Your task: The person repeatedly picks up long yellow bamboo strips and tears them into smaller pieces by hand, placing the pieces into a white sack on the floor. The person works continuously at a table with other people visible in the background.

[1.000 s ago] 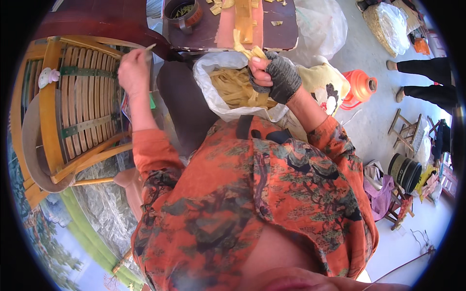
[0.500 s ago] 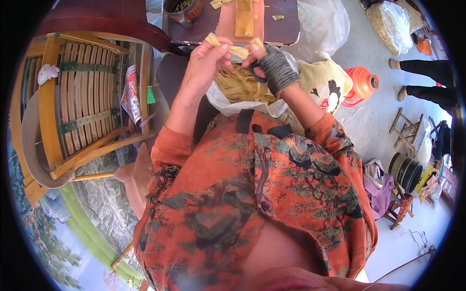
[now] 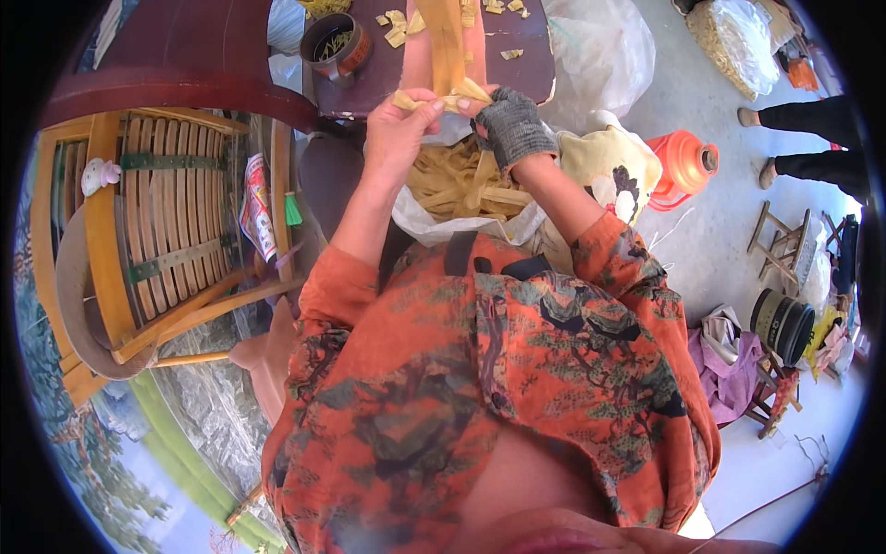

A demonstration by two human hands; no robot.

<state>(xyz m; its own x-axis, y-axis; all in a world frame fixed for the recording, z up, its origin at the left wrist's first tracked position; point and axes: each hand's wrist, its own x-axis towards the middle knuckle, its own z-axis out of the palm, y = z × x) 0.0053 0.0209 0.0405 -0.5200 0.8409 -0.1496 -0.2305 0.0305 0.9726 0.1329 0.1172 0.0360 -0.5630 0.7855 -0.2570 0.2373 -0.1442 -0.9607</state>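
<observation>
My left hand (image 3: 399, 129) pinches a pale yellow, husk-like strip (image 3: 403, 100) between thumb and fingers. My right hand (image 3: 506, 125), in a dark grey fingerless glove, grips the strip's other side, where a folded end (image 3: 474, 90) sticks up. The two hands are close together, with the strip stretched between their fingertips. Just below them, a white bag (image 3: 413, 218) holds many similar yellowish strips (image 3: 452, 185). A narrow wooden board (image 3: 446, 46) lies just beyond my hands on a pink cloth (image 3: 417, 65).
A dark table (image 3: 369, 88) carries the cloth, scattered yellow scraps (image 3: 395, 30) and a brown mug (image 3: 341, 51). Left stands a slatted wooden chair (image 3: 166, 194). On the right are a clear plastic bag (image 3: 604, 55), an orange thermos-like container (image 3: 678, 171) and another person's legs (image 3: 812, 143).
My hands have drawn together, and the strip now runs between both sets of fingers. Before, the right fingers were blurred beside a raised end. The whole view has shifted slightly.
</observation>
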